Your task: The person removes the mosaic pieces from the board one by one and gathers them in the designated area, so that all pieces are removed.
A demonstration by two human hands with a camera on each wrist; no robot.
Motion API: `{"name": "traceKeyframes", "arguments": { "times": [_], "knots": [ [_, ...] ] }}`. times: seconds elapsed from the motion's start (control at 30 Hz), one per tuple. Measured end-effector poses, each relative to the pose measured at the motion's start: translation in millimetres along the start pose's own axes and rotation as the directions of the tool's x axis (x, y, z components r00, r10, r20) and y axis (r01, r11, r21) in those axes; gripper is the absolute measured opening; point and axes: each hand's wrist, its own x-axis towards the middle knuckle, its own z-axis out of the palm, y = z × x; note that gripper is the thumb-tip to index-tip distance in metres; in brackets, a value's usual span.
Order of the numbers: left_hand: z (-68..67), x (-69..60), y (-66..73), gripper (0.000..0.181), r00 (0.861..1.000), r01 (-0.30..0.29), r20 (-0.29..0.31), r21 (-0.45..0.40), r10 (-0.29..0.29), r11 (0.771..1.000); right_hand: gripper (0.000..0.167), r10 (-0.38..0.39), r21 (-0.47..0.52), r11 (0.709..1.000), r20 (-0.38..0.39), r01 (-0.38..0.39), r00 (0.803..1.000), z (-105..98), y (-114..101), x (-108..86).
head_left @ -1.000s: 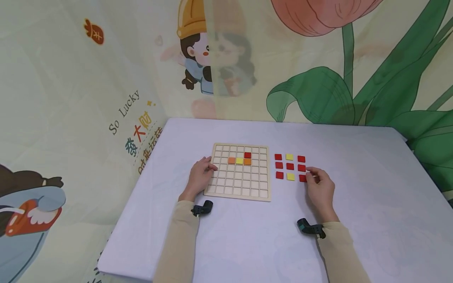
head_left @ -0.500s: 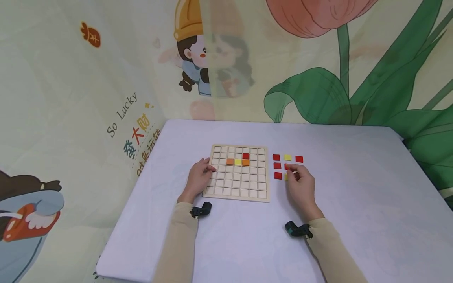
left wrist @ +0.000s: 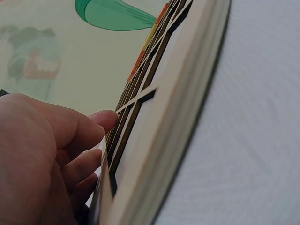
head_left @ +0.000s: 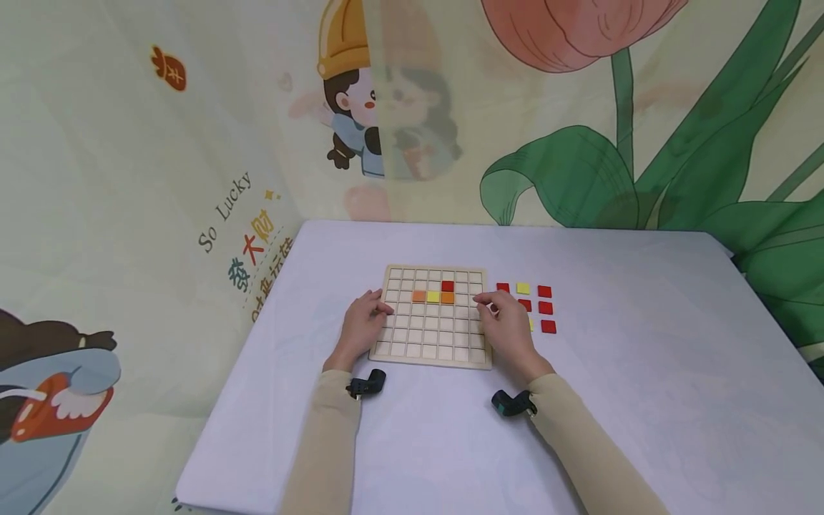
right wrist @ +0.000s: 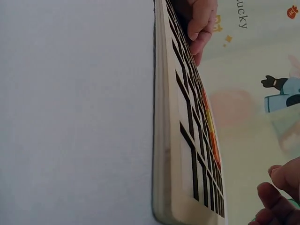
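Note:
A square wooden grid board (head_left: 430,332) lies on the table; a red tile (head_left: 447,286) sits in it, above a row of an orange tile (head_left: 419,296), a yellow tile (head_left: 433,297) and another orange tile (head_left: 447,297). My left hand (head_left: 362,325) holds the board's left edge, thumb on the rim and fingers alongside, as the left wrist view shows. My right hand (head_left: 505,325) hovers at the board's right edge, fingers loosely bent. In the right wrist view, thumb and finger (right wrist: 274,199) stand apart with nothing seen between them.
Loose red tiles (head_left: 546,307) and yellow tiles (head_left: 523,288) lie in rows right of the board, some hidden behind my right hand. White cloth covers the table (head_left: 438,436). A printed curtain (head_left: 566,93) hangs behind it.
From the right side of the loose tiles, my right hand has moved left across them to the board's right edge. The left hand stays on the board, and the tiles in it look unchanged.

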Motion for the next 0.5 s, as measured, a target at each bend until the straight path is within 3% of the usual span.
{"name": "traceKeyframes", "arguments": {
  "times": [0.2, 0.5],
  "knots": [
    [0.6, 0.8, -0.5, 0.018, 1.0, -0.009, -0.007, -0.005, 0.009, 1.0, 0.021, 0.054, -0.015, 0.998, 0.073, -0.053, 0.996, 11, -7, 12.7],
    [0.2, -0.2, 1.1, 0.017, 1.0, -0.012, -0.014, -0.007, 0.012, 1.0, 0.023, 0.096, -0.037, 0.995, 0.1, -0.092, 0.99, 30, -11, 25.2]
  ]
}}
